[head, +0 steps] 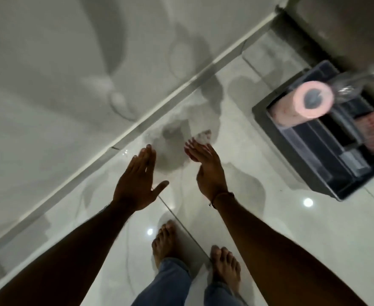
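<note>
I look straight down at a glossy white tiled floor (pixel 292 228). My left hand (pixel 137 182) is stretched out in front of me, fingers straight and together, thumb spread, holding nothing. My right hand (pixel 208 171) reaches forward beside it, about a hand's width to the right, fingers straight, also holding nothing. A thin cord bracelet (pixel 222 196) circles my right wrist. Both hands hover above the floor near the white skirting (pixel 159 104) of the wall.
My two bare feet (pixel 166 241) in blue jeans stand on the tiles below the hands. At the right a dark plastic crate (pixel 314 173) holds a pink paper roll (pixel 303 104), a clear bottle (pixel 349 85) and reddish packets. A white wall fills the upper left.
</note>
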The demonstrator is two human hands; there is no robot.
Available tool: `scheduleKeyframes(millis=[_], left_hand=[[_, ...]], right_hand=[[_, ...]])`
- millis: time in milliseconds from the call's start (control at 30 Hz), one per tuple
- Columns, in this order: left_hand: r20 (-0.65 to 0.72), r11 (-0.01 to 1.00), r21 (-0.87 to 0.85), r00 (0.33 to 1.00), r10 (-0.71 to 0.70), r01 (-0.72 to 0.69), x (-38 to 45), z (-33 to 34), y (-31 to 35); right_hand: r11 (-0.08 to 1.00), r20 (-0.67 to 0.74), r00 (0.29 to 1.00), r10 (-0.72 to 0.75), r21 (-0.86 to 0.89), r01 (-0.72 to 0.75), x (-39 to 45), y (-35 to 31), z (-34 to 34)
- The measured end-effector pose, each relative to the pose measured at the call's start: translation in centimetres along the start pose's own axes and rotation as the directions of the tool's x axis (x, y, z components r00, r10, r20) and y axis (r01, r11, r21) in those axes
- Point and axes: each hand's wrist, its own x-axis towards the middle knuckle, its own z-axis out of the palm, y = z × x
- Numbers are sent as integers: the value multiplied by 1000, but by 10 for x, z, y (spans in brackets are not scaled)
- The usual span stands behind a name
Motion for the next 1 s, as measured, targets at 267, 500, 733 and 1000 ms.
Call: scheduleKeyframes(millis=[267,500,733,1000], left_hand=[[-32,937,-64,939,343,-344,47,-85,185],[-3,837,-17,837,548,-548,117,-57,302],[38,750,91,755,654,-655,191,14,349],[71,717,183,737,672,-672,204,38,354]], right_hand=[[926,-373,871,320,-72,-371,-109,57,-197],[852,-508,750,423,-59,-520,-103,147,-275],[763,-536,662,524,-51,-645,-64,237,-283],[626,-397,645,653,-197,-755,-53,267,-247]])
